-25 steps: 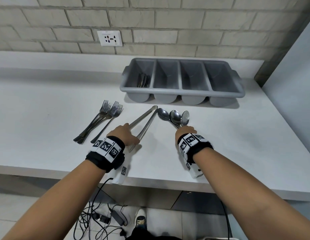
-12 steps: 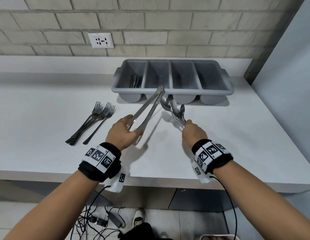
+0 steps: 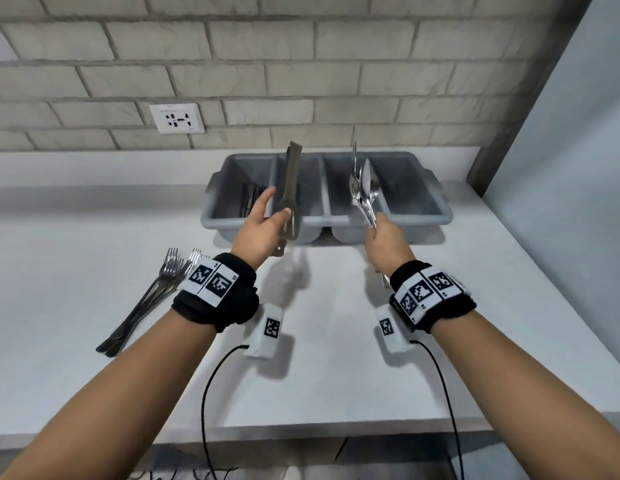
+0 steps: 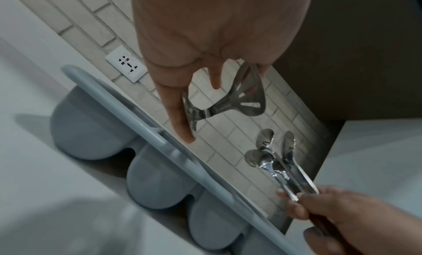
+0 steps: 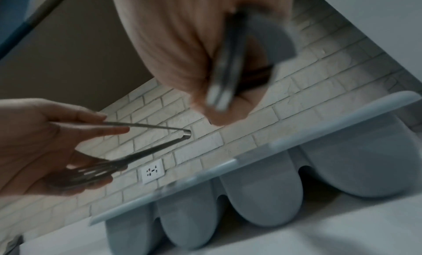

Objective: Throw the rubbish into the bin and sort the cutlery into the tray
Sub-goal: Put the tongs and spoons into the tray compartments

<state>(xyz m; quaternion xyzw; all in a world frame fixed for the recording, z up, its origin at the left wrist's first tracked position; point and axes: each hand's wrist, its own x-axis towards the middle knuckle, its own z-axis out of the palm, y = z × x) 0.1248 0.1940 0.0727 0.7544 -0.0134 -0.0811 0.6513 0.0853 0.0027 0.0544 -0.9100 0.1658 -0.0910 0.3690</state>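
Observation:
My left hand (image 3: 271, 216) pinches a pair of metal tongs (image 3: 290, 188) between thumb and fingers. The tongs stand nearly upright over the second compartment of the grey cutlery tray (image 3: 436, 216). My right hand (image 3: 379, 230) grips a bundle of spoons (image 3: 363, 192) by the handles, bowls up, above the third compartment. In the left wrist view the tongs (image 4: 230, 101) hang from my fingers, and the spoons (image 4: 271, 157) are to their right. The right wrist view has blurred spoon handles (image 5: 224, 73) in my fist, the tongs (image 5: 148, 138) and the tray (image 5: 297, 177).
Several forks (image 3: 152, 299) lie on the white counter at the left. Dark cutlery (image 3: 249, 202) sits in the tray's first compartment. A brick wall with a socket (image 3: 177, 118) runs behind the tray. A grey panel closes off the right side.
Both hands lifted their cutlery off the counter and carried it forward to over the tray. The tongs and spoons have swung from slanted to nearly upright.

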